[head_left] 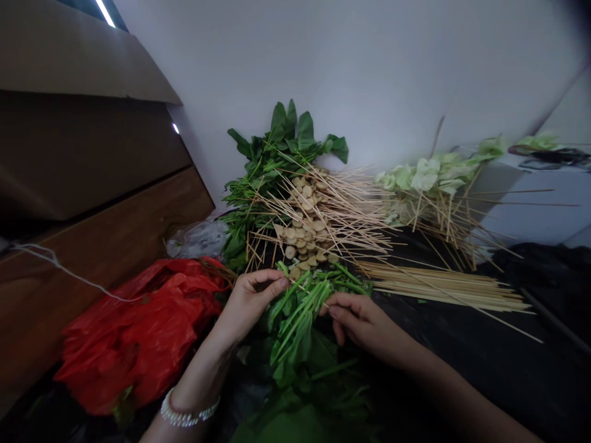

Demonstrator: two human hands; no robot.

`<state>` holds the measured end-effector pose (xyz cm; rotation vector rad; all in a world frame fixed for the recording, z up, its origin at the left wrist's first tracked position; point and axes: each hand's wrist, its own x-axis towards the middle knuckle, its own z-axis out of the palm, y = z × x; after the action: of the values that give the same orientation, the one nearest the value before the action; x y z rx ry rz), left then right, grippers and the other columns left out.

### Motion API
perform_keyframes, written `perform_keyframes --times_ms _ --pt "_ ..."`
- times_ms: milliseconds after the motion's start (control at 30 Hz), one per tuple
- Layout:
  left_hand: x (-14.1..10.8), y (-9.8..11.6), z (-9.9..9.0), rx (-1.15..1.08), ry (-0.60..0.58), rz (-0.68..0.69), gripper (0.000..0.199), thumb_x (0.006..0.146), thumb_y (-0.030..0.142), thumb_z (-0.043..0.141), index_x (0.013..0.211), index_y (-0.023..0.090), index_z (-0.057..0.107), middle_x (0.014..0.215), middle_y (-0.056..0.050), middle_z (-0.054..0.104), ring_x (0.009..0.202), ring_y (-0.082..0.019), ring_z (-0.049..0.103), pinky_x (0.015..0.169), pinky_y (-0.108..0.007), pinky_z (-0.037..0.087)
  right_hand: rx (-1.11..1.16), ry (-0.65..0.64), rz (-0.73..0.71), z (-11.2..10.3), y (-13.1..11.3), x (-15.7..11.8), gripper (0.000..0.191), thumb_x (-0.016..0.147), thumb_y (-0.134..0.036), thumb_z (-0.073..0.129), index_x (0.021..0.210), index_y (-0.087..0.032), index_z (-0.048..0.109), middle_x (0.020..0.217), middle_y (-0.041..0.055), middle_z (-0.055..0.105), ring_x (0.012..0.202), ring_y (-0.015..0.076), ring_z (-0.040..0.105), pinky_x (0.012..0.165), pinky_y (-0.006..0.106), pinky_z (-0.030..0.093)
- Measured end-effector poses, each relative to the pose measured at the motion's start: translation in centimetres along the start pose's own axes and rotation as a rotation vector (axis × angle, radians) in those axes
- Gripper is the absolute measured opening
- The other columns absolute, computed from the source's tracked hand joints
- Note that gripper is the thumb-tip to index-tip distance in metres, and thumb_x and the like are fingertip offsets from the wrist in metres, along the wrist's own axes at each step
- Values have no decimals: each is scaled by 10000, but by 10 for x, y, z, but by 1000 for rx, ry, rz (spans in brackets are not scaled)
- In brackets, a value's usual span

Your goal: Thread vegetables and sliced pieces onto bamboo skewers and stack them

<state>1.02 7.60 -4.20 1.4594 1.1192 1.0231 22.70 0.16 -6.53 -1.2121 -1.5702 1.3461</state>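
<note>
Leafy green stems (302,317) lie bunched between both hands (261,298), leaves drooping toward the camera.

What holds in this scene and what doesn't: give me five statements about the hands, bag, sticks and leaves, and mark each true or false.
1. The fingers of the left hand and right hand are at a bunch of green stems. True.
2. The bracelet is on the right wrist. False: it is on the left wrist.
3. The red bag lies to the left of both hands. True.
4. The bundle of bare sticks lies on top of the red bag. False: it lies on the right side, on a dark surface.
5. The round slices lie between dark green leaves on the left and pale leaves on the right. True.
</note>
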Motion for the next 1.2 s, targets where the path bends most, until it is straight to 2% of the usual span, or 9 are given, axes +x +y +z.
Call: perform_keyframes --times_ms 267,433,633,800,933,1067,1200 --pt "-1 6 -5 58 -88 40 240 653 377 808 726 153 766 729 -28 698 666 -129 582 634 -217 466 -40 -1 15 1 -4 -2 257 944 -326 437 920 -160 631 542 -37 555 511 108 400 554 239 314" --pt "1 4 -9 6 -175 -66 241 615 372 832 683 155 751 641 -7 669 580 -107 539 578 -211 435 -46 -20 -3 3 -2 -1 254 934 -346 449 897 -164 622 552 -28 562 537 122 437 572 245 334" --pt "4 -2 -8 -8 -209 -70 197 623 342 838 680 170 759 644 11 664 601 -93 533 610 -199 418 -66 -38 -7 3 1 -1 229 925 -321 450 882 -172 618 547 -31 566 526 120 435 578 245 340" --pt "2 -6 -5 -72 -223 -50 228 676 388 808 764 179 790 852 -38 725 789 -152 622 739 -236 475 -30 -21 7 2 -2 0 242 934 -340 435 894 -171 603 542 -39 553 500 111 395 541 234 315" --pt "-2 -5 2 -99 -248 -153 312 730 467 750 850 183 797 741 -47 736 693 -178 640 636 -259 497 -32 -14 10 2 -2 0 246 940 -352 445 882 -173 604 541 -41 550 510 112 408 558 233 327" --pt "-4 -4 5 -35 -243 -130 327 733 497 735 825 190 796 735 -54 744 675 -197 654 604 -268 512 -32 9 6 5 2 0 242 942 -348 450 864 -180 605 537 -42 548 523 120 435 586 239 342" --pt "-4 -3 3 3 -309 -128 368 743 526 712 829 176 788 730 -63 737 676 -212 657 599 -284 521 -33 16 6 6 6 1 244 941 -343 450 857 -181 611 536 -41 545 520 122 433 584 241 340"
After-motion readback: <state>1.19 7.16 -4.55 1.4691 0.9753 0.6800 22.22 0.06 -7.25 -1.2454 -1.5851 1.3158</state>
